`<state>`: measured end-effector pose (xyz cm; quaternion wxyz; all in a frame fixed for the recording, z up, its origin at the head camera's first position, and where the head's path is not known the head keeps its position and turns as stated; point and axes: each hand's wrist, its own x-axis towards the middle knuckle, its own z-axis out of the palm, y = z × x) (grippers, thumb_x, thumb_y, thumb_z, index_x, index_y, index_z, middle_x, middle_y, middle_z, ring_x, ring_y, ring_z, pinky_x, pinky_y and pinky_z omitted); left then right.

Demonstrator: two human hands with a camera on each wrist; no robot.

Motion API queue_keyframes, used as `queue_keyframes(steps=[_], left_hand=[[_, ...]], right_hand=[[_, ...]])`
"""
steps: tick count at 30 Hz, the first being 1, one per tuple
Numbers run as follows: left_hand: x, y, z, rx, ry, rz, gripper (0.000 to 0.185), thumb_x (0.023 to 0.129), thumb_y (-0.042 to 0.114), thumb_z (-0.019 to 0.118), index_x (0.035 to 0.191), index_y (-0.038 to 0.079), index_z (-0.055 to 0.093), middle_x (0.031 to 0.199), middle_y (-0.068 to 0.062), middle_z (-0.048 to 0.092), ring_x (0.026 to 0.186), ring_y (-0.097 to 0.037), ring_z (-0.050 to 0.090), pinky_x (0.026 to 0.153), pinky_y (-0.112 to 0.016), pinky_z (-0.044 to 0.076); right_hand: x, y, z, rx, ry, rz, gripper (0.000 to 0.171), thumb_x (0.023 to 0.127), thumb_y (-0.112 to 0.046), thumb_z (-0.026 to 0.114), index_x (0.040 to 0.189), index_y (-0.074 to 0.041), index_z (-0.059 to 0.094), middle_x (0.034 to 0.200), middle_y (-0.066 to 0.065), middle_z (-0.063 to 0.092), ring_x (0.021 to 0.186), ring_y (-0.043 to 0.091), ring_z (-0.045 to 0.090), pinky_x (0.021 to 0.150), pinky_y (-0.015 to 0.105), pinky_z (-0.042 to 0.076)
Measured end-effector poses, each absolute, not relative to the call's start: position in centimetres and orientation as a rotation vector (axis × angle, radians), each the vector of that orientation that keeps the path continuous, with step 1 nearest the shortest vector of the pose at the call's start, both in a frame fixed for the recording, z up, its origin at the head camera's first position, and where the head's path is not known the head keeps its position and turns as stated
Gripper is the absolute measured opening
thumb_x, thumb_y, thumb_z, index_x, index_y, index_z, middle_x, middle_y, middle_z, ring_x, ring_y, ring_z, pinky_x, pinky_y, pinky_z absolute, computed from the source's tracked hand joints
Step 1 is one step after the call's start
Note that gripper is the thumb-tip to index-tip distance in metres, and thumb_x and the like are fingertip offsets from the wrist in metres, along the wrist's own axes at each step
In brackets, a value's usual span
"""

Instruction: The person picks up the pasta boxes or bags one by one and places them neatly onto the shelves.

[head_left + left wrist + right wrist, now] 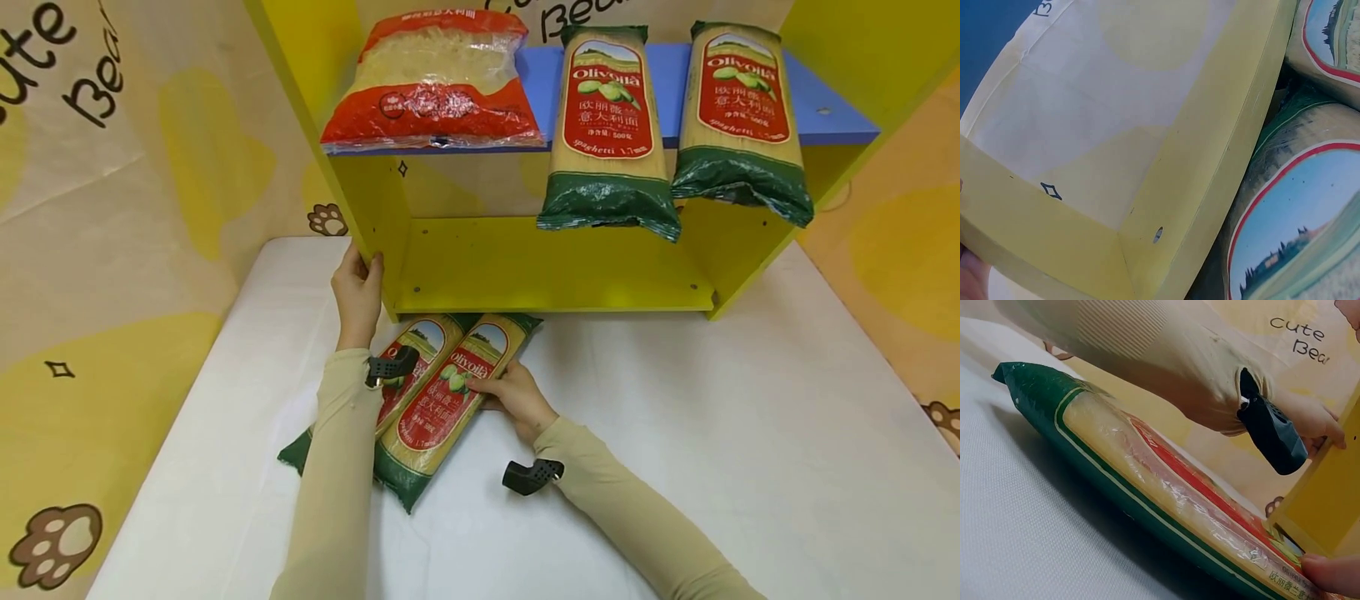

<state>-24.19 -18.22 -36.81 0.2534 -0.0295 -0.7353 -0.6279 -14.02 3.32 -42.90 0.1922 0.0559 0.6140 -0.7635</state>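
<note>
My left hand (358, 287) grips the front edge of the left side panel of a yellow shelf unit (555, 267); the panel (1166, 206) fills the left wrist view. Two spaghetti packs lie side by side on the white table (712, 433) in front of the shelf. My right hand (513, 396) holds the nearer pack (450, 400) by its right edge, a fingertip (1329, 572) showing on the pack (1166, 494) in the right wrist view. The other pack (405, 354) lies partly under my left forearm.
On the blue upper shelf (825, 108) rest a red-and-clear noodle bag (435, 79) and two more spaghetti packs (609, 129) (742, 117) overhanging the edge. The yellow lower shelf holds nothing. Patterned yellow cloth walls (112, 208) surround the table.
</note>
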Motion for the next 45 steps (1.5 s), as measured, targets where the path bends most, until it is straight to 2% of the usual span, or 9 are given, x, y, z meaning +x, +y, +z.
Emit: queue_keyframes(steps=[7, 14, 33, 45], left_hand=[[-24.2, -18.4, -36.9, -0.074, -2.014, -1.691, 0.028, 0.097, 0.007, 0.051, 0.122, -0.002, 0.058, 0.114, -0.019, 0.063, 0.103, -0.027, 0.062, 0.08, -0.022, 0.05], [-24.1, -18.3, -36.8, -0.072, -2.019, -1.676, 0.029, 0.096, 0.006, 0.051, 0.123, -0.001, 0.058, 0.116, -0.017, 0.063, 0.103, -0.025, 0.063, 0.084, -0.025, 0.051], [-24.2, -18.4, -36.8, -0.075, -2.018, -1.696, 0.03, 0.096, 0.005, 0.051, 0.125, -0.002, 0.057, 0.121, -0.018, 0.061, 0.109, -0.025, 0.06, 0.09, -0.029, 0.049], [-24.3, -18.4, -37.0, -0.086, -2.021, -1.679, 0.03, 0.096, 0.006, 0.051, 0.125, -0.002, 0.057, 0.12, -0.018, 0.062, 0.108, -0.027, 0.061, 0.09, -0.031, 0.049]], right_hand=[[-13.7, 3.5, -42.8, 0.204, 1.727, -2.143, 0.049, 0.084, 0.004, 0.064, 0.128, 0.007, 0.043, 0.115, 0.026, 0.06, 0.091, 0.027, 0.066, 0.077, 0.034, 0.055], [-12.9, 4.2, -42.7, 0.187, 1.676, -2.185, 0.045, 0.085, 0.008, 0.062, 0.125, 0.01, 0.043, 0.113, 0.029, 0.06, 0.095, 0.033, 0.066, 0.08, 0.038, 0.054], [-10.4, 6.6, -42.4, 0.22, 1.656, -2.164, 0.054, 0.082, 0.009, 0.063, 0.13, 0.009, 0.038, 0.109, 0.025, 0.063, 0.089, 0.029, 0.067, 0.077, 0.04, 0.055], [-10.2, 8.0, -41.3, 0.193, 1.707, -2.169, 0.05, 0.08, 0.008, 0.064, 0.124, 0.013, 0.04, 0.104, 0.023, 0.065, 0.084, 0.027, 0.068, 0.075, 0.04, 0.056]])
